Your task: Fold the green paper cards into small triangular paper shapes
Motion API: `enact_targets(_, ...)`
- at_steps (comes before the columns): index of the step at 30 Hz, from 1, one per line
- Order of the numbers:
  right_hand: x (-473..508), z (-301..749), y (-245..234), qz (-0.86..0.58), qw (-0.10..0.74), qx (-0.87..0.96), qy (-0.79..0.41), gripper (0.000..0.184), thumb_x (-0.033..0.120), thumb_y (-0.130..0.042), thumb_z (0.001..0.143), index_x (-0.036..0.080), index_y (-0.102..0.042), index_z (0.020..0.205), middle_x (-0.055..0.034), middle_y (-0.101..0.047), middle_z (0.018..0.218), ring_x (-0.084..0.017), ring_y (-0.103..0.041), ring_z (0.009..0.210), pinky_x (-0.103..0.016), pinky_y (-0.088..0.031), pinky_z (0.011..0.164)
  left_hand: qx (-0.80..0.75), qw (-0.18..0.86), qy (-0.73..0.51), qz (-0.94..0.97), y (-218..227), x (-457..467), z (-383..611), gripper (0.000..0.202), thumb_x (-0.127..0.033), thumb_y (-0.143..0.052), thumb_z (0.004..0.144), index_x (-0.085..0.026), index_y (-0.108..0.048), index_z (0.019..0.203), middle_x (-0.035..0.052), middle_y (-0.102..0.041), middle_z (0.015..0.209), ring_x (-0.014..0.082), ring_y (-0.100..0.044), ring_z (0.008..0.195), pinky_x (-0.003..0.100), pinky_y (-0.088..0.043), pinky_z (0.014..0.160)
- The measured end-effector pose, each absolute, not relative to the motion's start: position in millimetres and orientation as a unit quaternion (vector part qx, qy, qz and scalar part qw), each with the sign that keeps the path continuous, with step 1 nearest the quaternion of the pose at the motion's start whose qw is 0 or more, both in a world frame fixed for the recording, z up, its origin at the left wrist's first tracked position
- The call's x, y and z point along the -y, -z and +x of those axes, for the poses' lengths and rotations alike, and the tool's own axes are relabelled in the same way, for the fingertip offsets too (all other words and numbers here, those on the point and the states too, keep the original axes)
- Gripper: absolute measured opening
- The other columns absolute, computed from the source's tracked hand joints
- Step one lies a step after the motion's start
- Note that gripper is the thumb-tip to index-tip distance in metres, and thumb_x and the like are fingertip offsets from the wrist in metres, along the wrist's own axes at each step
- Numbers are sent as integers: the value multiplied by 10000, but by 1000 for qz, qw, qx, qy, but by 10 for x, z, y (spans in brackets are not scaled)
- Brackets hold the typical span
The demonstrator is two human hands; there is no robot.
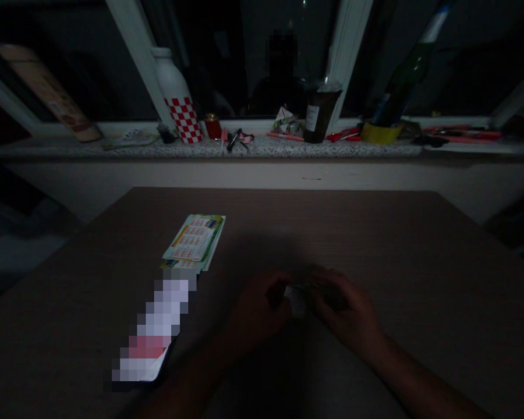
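Note:
Both hands are close together over the dark wooden table (375, 233), in deep shadow. My left hand (262, 305) is closed, its thumb and fingers pinching a small piece of printed paper (296, 301) at its left side. On the other side, my right hand (347, 305) has bent fingers closed on the paper's darker right part. The paper looks bent or folded, though the dim light hides its exact shape. Left of my hands lies a stack of printed paper sheets (196, 238) with green edges and small grids.
A lit phone (157, 331), its screen blurred out, lies below the stack. Along the stone windowsill (271, 152) stand a white bottle with red checks (179, 105), a lidded dark cup (321, 113), a green bottle (402, 87), a tan cylinder (52, 96) and a small red jar (212, 127).

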State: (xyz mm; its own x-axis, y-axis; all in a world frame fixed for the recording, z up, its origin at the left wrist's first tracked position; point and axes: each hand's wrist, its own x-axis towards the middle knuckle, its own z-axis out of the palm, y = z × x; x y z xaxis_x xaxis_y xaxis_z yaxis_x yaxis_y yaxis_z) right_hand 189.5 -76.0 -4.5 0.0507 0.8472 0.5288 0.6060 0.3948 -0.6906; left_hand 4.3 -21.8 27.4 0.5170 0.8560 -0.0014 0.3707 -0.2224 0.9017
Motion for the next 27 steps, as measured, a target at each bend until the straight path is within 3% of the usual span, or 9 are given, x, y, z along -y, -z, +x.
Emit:
enact_targets(2, 751, 1884, 5, -505, 475, 713, -105, 271, 141, -574, 856, 261, -570, 1099, -55, -692, 960, -210, -657, 898, -358, -533, 772, -420, 411, -240, 773, -265, 224, 50, 76, -237, -596, 777, -202, -651, 815, 4, -661, 742, 150, -588, 675, 248, -422, 613)
enact_targets(7, 740, 1867, -47, -501, 467, 728, -26, 313, 140, -614, 834, 248, -572, 1125, -82, -663, 1033, -249, -610, 1002, -431, -478, 870, -444, 294, -200, 823, -205, 210, 40, 237, -377, -537, 851, -196, -622, 723, 9, -626, 675, 158, -551, 611, 260, -344, 569)
enact_targets(11, 736, 1852, -14, -500, 414, 756, -77, 251, 183, -639, 823, 246, -609, 1064, -68, -674, 987, -247, -610, 975, -418, -479, 851, -447, 192, -139, 863, -158, 230, 57, 170, -304, -528, 841, -191, -597, 734, 35, -623, 724, 184, -575, 679, 273, -353, 610)
enact_targets(15, 723, 1844, 18, -496, 320, 794, -144, 315, 135, -625, 802, 250, -638, 1095, -61, -668, 981, -248, -596, 973, -429, -463, 878, -458, 153, -115, 868, -154, 231, 85, 213, -329, -485, 871, -182, -590, 759, 62, -626, 759, 216, -595, 722, 305, -399, 643)
enact_targets(18, 720, 1865, 24, -494, 287, 806, -156, 379, 96, -595, 802, 239, -631, 1150, -77, -650, 1036, -251, -570, 1013, -430, -448, 898, -454, 169, -163, 859, -189, 179, 41, 206, -274, -482, 873, -170, -582, 1020, 79, -644, 906, 224, -608, 825, 333, -454, 738)
enact_targets(20, 717, 1893, 27, -490, 281, 811, -154, 414, 67, -582, 791, 231, -626, 1169, -82, -641, 1067, -250, -555, 1032, -429, -442, 908, -388, 183, -188, 883, -226, 133, -26, 383, -155, -473, 849, -191, -508, 1228, 95, -598, 1143, 220, -571, 1028, 351, -446, 890)
enact_targets(23, 704, 1943, 33, -483, 283, 815, -150, 434, 16, -562, 758, 222, -644, 1131, -71, -642, 1058, -240, -549, 1033, -434, -424, 941, -304, 144, -162, 928, -278, 83, -128, 448, -72, -505, 773, -230, -577, 1186, 94, -469, 1358, 267, -425, 1256, 429, -368, 1026)
enact_targets(27, 685, 1978, 36, -480, 291, 815, -143, 365, 6, -544, 758, 220, -664, 1028, -54, -651, 1035, -224, -568, 1031, -491, -323, 1055, -243, 141, -126, 951, -314, 68, -166, 458, -38, -530, 748, -268, -613, 1135, 36, -491, 1370, 250, -386, 1295, 443, -317, 1066)
